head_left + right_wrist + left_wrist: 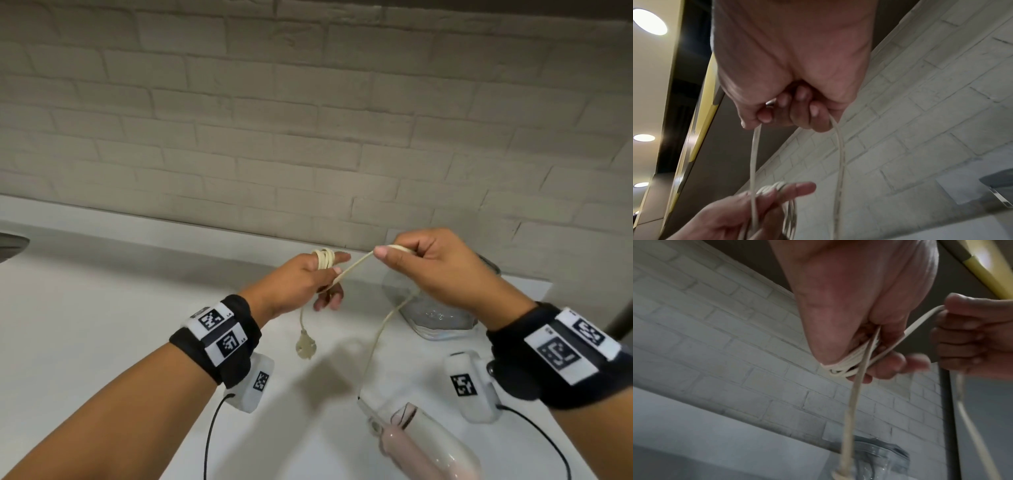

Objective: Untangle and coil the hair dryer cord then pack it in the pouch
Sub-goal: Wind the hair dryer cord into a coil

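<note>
A cream cord [356, 265] runs taut between my two hands above the white counter [120, 325]. My left hand [318, 277] has several turns of the cord wound round its fingers as a coil [323, 258], also seen as a coil [840, 368], with the thumb pressing on it. The plug [306, 346] hangs below that hand. My right hand [394, 253] pinches the cord [840, 154] in curled fingers [797, 110]. From there the cord drops to the pink hair dryer [411, 445] lying at the near edge. A clear pouch [435, 308] sits under my right hand.
A pale brick wall [308, 120] rises right behind the counter. A dark rounded rim [10, 243] shows at the far left edge. The counter's right end [548, 287] lies just past the pouch. Black sensor cables [209, 438] trail from both wrists.
</note>
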